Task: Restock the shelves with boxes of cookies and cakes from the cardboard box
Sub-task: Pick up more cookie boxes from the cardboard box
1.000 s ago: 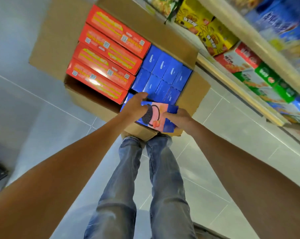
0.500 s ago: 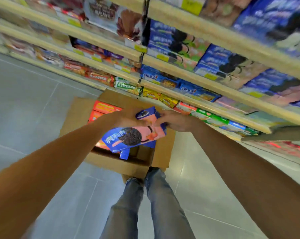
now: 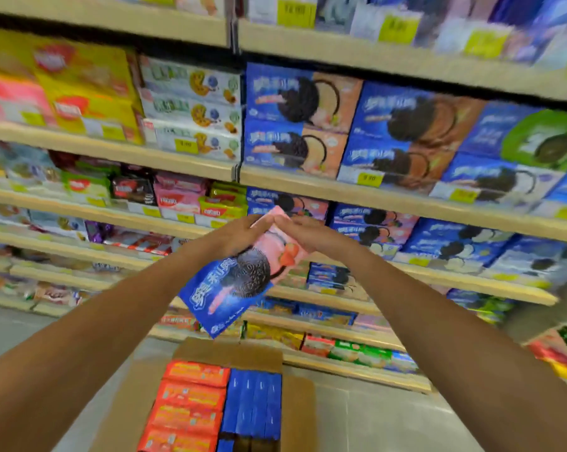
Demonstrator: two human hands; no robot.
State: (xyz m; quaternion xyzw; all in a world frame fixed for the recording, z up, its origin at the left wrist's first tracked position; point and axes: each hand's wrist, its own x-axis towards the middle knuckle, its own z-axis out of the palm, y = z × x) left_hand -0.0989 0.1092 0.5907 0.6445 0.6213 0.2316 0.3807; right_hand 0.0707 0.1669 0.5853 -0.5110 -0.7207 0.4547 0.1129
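Both my hands hold one blue and pink cookie box [image 3: 233, 282] with a dark sandwich cookie printed on it, tilted, raised in front of the shelves. My left hand [image 3: 239, 231] grips its upper left edge and my right hand [image 3: 303, 233] grips its upper right edge, fingertips nearly meeting at the top. Below on the floor stands the open cardboard box [image 3: 132, 409], holding red boxes [image 3: 190, 402] on the left and blue boxes [image 3: 252, 402] on the right. Matching blue and pink boxes [image 3: 288, 203] stand on the shelf just behind my hands.
Several beige shelves [image 3: 406, 200] run across the view, filled with blue cookie boxes at the right and yellow, white and pink packs [image 3: 190, 109] at the left. Grey tiled floor [image 3: 373, 419] lies around the cardboard box.
My view swung up from the cardboard box to the shelves. Both hands lifted the blue and pink box out and up to the level of the middle shelves.
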